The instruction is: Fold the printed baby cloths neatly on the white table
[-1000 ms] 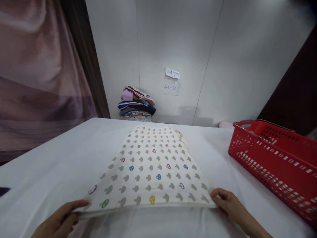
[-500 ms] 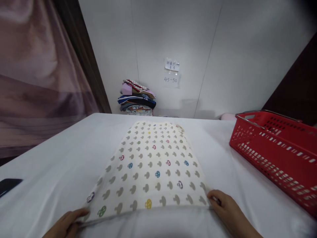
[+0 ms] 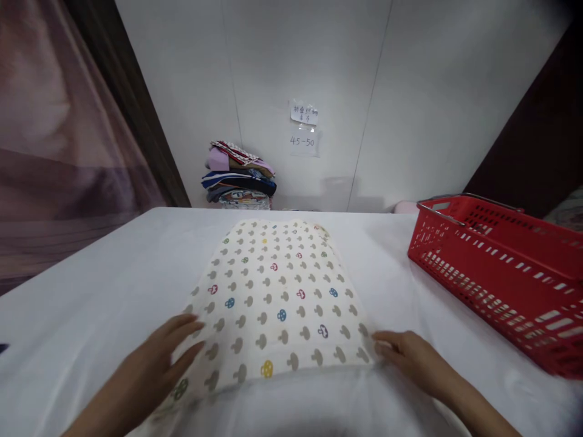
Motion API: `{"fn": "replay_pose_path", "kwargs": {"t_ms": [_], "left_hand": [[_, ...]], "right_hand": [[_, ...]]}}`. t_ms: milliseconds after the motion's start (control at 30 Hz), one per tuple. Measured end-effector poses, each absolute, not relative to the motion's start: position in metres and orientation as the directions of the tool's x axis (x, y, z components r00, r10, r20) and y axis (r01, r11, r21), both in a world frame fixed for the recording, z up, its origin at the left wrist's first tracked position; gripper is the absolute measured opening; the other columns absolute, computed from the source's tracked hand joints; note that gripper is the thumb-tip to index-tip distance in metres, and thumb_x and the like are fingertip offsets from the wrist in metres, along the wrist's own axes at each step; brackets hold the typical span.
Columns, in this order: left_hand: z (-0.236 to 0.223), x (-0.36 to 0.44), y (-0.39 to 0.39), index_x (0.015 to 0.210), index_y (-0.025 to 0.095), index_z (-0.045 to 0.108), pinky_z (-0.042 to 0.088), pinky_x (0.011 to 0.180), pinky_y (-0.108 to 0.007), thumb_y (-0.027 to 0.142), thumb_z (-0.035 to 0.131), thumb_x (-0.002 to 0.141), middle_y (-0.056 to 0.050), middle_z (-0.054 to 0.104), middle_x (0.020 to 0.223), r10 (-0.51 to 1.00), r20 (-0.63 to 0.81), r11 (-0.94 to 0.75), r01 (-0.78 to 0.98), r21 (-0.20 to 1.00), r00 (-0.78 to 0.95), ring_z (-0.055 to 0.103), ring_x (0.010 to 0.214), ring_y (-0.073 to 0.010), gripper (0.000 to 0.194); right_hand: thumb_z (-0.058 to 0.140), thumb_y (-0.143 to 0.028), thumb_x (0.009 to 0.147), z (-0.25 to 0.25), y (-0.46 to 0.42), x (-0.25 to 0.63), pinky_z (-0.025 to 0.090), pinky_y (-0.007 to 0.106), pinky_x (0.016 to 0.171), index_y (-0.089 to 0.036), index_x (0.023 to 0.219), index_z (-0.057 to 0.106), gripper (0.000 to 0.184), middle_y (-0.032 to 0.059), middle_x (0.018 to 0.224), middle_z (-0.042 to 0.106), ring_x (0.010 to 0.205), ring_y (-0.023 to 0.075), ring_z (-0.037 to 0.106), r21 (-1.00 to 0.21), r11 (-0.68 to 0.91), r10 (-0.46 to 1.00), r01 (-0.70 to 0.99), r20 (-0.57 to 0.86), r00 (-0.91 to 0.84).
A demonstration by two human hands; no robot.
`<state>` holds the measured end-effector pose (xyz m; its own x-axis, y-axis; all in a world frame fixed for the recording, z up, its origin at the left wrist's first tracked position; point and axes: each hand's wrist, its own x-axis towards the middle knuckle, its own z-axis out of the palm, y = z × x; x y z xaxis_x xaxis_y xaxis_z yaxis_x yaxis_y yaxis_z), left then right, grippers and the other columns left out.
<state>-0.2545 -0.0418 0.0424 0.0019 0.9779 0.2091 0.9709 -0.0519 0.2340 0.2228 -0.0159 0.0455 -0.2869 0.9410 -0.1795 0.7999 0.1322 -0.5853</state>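
The mushroom-print cloth (image 3: pixel 279 285) lies beneath the spread left fingers (image 3: pixel 182 331), its corner apparently pinched between the right fingers (image 3: pixel 388 337); flattening seems in hand, the next move calling for even tension.

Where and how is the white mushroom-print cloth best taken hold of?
Probably by the near corners of the white mushroom-print cloth, pinched from the person's side: it lies spread flat, long sides running away, so its near edge faces that side. The right hand is at one corner.
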Motion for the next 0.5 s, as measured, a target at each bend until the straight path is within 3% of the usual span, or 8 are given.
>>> {"fn": "replay_pose_path", "kwargs": {"t_ms": [100,233,367,500], "left_hand": [[0.053,-0.187,-0.009,0.108,0.032,0.056,0.047,0.084,-0.033,0.045,0.042,0.082,0.001,0.049,0.128,0.954,0.132,-0.298,0.909,0.292,0.271,0.052,0.107,-0.0206,0.032],[0.057,-0.107,0.036,0.107,0.026,0.057,0.042,0.091,-0.033,0.036,0.040,0.085,-0.002,0.051,0.123,0.863,0.119,-0.492,0.767,0.412,0.490,0.049,0.109,-0.0191,0.030],[0.051,-0.057,0.092,0.101,0.024,0.059,0.045,0.082,-0.029,0.033,0.042,0.083,-0.002,0.057,0.110,0.867,0.104,-0.465,0.718,0.518,0.487,0.055,0.094,-0.0172,0.026],[0.043,-0.031,0.154,0.092,0.021,0.062,0.044,0.079,-0.028,0.030,0.044,0.080,-0.003,0.060,0.100,0.937,0.082,-0.331,0.794,0.510,0.339,0.057,0.085,-0.0163,0.023]], "right_hand": [[0.043,-0.039,0.082,0.056,0.020,0.217,0.040,0.027,0.063,-0.022,0.104,0.065,0.035,0.0040,0.079,0.066,0.069,0.0200,0.058,-0.593,0.175,0.970,0.786,-0.033,-0.242],[0.043,-0.032,0.080,0.044,0.090,0.196,0.039,0.024,0.061,-0.019,0.090,0.068,0.030,0.0019,0.072,0.065,0.068,0.0174,0.057,-0.631,0.163,0.982,0.758,0.027,-0.189],[0.045,-0.023,0.078,0.025,0.149,0.173,0.038,0.022,0.067,-0.018,0.084,0.067,0.023,0.0032,0.085,0.065,0.080,0.0167,0.058,-0.512,0.061,0.997,0.857,-0.013,-0.078],[0.052,-0.026,0.074,0.018,0.176,0.158,0.036,0.023,0.061,-0.018,0.091,0.065,0.023,0.0057,0.087,0.065,0.077,0.0189,0.058,-0.484,-0.007,0.998,0.875,-0.061,-0.026]]}}
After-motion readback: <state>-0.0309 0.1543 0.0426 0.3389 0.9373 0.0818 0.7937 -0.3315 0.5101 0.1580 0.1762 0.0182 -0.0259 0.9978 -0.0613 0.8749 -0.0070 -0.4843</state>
